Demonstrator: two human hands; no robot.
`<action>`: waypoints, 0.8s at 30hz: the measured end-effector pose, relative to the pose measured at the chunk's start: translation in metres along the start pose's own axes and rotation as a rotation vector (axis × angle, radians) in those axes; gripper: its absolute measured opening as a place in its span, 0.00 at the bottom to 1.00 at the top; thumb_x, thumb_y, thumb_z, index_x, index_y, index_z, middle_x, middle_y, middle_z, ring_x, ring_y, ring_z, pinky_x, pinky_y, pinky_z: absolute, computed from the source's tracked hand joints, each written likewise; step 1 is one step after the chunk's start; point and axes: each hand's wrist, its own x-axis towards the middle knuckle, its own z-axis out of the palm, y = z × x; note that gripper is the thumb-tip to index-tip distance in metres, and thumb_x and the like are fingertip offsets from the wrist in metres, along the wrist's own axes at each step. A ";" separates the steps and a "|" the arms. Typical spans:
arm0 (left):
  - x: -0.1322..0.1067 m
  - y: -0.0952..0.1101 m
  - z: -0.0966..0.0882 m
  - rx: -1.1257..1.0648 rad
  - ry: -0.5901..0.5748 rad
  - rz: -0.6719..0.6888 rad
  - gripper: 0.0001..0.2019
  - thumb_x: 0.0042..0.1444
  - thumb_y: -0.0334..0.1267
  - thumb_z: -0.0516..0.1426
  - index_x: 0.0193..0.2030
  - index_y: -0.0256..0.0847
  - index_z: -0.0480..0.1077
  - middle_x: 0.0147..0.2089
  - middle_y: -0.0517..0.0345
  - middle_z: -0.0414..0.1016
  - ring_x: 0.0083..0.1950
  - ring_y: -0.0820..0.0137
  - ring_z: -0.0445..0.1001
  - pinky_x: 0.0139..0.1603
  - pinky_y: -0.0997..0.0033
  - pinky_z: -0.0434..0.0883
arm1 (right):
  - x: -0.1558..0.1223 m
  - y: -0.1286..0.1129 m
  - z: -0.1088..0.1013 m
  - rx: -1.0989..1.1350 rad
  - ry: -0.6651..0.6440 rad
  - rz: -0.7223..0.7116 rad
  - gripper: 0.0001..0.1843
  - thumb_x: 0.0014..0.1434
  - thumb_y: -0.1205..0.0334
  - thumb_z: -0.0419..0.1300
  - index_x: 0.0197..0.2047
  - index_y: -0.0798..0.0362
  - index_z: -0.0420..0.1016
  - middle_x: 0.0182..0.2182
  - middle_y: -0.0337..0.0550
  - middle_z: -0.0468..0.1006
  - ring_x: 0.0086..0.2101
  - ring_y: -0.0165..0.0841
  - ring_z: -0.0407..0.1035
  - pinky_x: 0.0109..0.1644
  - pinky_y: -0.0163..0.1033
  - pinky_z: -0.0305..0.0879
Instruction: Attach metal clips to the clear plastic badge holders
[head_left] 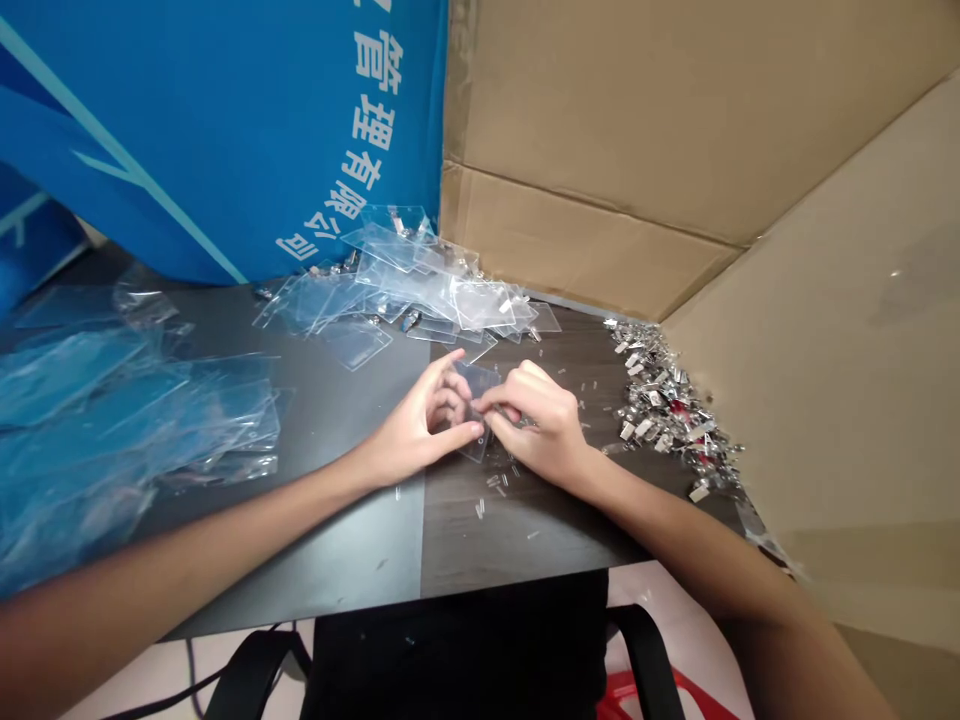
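Observation:
Over the middle of the table, my left hand (433, 415) grips a clear plastic badge holder (475, 450) between thumb and fingers. The holder is tilted, and a small hole shows near its lower edge. My right hand (541, 415) is closed in a pinch at the holder's right side, thumb and index finger pressed together close to my left fingertips. Whatever sits in that pinch is too small and hidden to make out. Small clear plastic bits (495, 484) lie on the dark table just below my hands.
Behind my hands is a pile of clear badge holders (420, 280) with metal clips among them. Many metal clips (660, 400) are heaped at right. Clear plastic sleeves (202, 410) are stacked at left. A cardboard wall (585, 220) and blue banner (225, 120) bound the table (352, 540).

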 end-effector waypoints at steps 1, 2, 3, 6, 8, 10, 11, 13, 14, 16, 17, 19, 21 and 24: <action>0.000 0.000 0.000 0.031 -0.015 0.005 0.42 0.62 0.41 0.73 0.76 0.48 0.58 0.50 0.59 0.68 0.43 0.71 0.72 0.50 0.65 0.75 | 0.000 0.000 0.000 0.018 -0.011 0.004 0.15 0.69 0.78 0.61 0.38 0.49 0.82 0.25 0.34 0.71 0.28 0.32 0.64 0.36 0.40 0.64; 0.000 0.001 0.000 0.064 -0.029 0.010 0.40 0.62 0.41 0.72 0.75 0.47 0.59 0.47 0.61 0.66 0.42 0.72 0.70 0.49 0.65 0.73 | -0.001 0.001 0.000 0.039 -0.020 0.002 0.14 0.69 0.78 0.62 0.38 0.49 0.82 0.26 0.34 0.71 0.28 0.31 0.64 0.36 0.40 0.65; 0.000 0.002 -0.001 0.096 -0.046 0.012 0.38 0.63 0.42 0.72 0.74 0.46 0.60 0.44 0.63 0.64 0.41 0.71 0.68 0.47 0.66 0.71 | -0.001 0.001 0.000 0.064 -0.026 -0.004 0.14 0.69 0.78 0.62 0.38 0.50 0.82 0.26 0.34 0.72 0.28 0.31 0.65 0.37 0.40 0.66; 0.001 0.006 -0.003 0.121 -0.096 -0.010 0.32 0.64 0.42 0.71 0.69 0.44 0.62 0.39 0.66 0.60 0.40 0.70 0.66 0.44 0.66 0.68 | -0.001 -0.001 0.001 0.144 -0.028 -0.009 0.13 0.69 0.77 0.64 0.40 0.49 0.82 0.27 0.34 0.73 0.28 0.30 0.66 0.38 0.41 0.68; 0.001 0.006 -0.005 0.059 -0.121 -0.030 0.27 0.64 0.41 0.70 0.64 0.43 0.64 0.39 0.65 0.62 0.41 0.68 0.68 0.44 0.66 0.67 | -0.002 -0.005 0.002 0.197 -0.031 0.028 0.13 0.71 0.76 0.63 0.46 0.48 0.84 0.28 0.33 0.73 0.29 0.31 0.67 0.39 0.41 0.69; 0.002 0.003 -0.007 -0.050 -0.109 -0.032 0.23 0.63 0.41 0.68 0.60 0.43 0.66 0.40 0.62 0.67 0.43 0.66 0.70 0.46 0.65 0.68 | -0.003 -0.009 0.003 0.272 -0.040 0.146 0.18 0.71 0.75 0.64 0.57 0.46 0.84 0.30 0.33 0.73 0.30 0.31 0.68 0.41 0.41 0.71; 0.002 0.001 -0.008 -0.110 -0.083 -0.030 0.22 0.61 0.41 0.67 0.59 0.43 0.68 0.40 0.61 0.67 0.42 0.66 0.69 0.46 0.64 0.68 | -0.003 -0.010 0.003 0.322 -0.045 0.230 0.21 0.69 0.74 0.65 0.61 0.46 0.82 0.31 0.33 0.74 0.31 0.31 0.69 0.41 0.41 0.72; 0.003 -0.005 -0.010 -0.213 -0.005 -0.027 0.25 0.56 0.41 0.65 0.61 0.43 0.73 0.40 0.60 0.67 0.41 0.67 0.67 0.46 0.64 0.68 | -0.002 -0.011 0.002 0.433 -0.054 0.398 0.26 0.66 0.73 0.68 0.66 0.46 0.80 0.35 0.35 0.75 0.34 0.32 0.71 0.42 0.40 0.74; 0.003 -0.008 -0.010 -0.246 0.036 -0.027 0.28 0.54 0.40 0.64 0.63 0.43 0.75 0.40 0.60 0.66 0.41 0.66 0.66 0.46 0.64 0.67 | -0.002 -0.011 0.002 0.484 -0.058 0.462 0.27 0.65 0.72 0.69 0.65 0.47 0.80 0.37 0.37 0.75 0.35 0.32 0.72 0.43 0.41 0.76; 0.004 -0.012 -0.010 -0.267 0.084 -0.029 0.33 0.53 0.40 0.63 0.69 0.45 0.76 0.42 0.59 0.68 0.43 0.65 0.66 0.47 0.64 0.68 | -0.001 -0.008 0.002 0.559 -0.064 0.549 0.23 0.63 0.69 0.70 0.60 0.48 0.83 0.41 0.41 0.77 0.39 0.34 0.74 0.45 0.42 0.79; 0.004 -0.013 -0.010 -0.263 0.095 -0.031 0.35 0.54 0.40 0.62 0.71 0.46 0.76 0.43 0.58 0.69 0.44 0.65 0.67 0.48 0.64 0.68 | 0.000 -0.005 0.002 0.581 -0.066 0.575 0.21 0.62 0.68 0.71 0.58 0.48 0.84 0.44 0.44 0.78 0.41 0.35 0.75 0.46 0.43 0.80; 0.003 -0.012 -0.009 -0.257 0.087 -0.039 0.38 0.57 0.38 0.62 0.77 0.49 0.72 0.45 0.58 0.72 0.44 0.66 0.68 0.50 0.63 0.69 | -0.001 -0.001 0.003 0.595 -0.065 0.603 0.18 0.62 0.67 0.70 0.56 0.48 0.87 0.48 0.47 0.79 0.44 0.36 0.76 0.48 0.45 0.82; 0.002 -0.009 -0.008 -0.264 0.054 -0.049 0.42 0.60 0.37 0.61 0.83 0.53 0.64 0.48 0.57 0.75 0.45 0.66 0.72 0.53 0.62 0.72 | -0.002 0.001 0.004 0.583 -0.049 0.602 0.16 0.64 0.67 0.69 0.54 0.48 0.89 0.49 0.48 0.81 0.43 0.36 0.76 0.48 0.45 0.82; 0.002 -0.002 -0.006 -0.253 0.034 -0.037 0.44 0.64 0.35 0.62 0.86 0.57 0.56 0.52 0.56 0.77 0.47 0.65 0.77 0.55 0.59 0.77 | -0.003 0.001 0.005 0.575 -0.035 0.597 0.13 0.67 0.66 0.67 0.51 0.49 0.91 0.47 0.48 0.86 0.42 0.36 0.79 0.49 0.45 0.81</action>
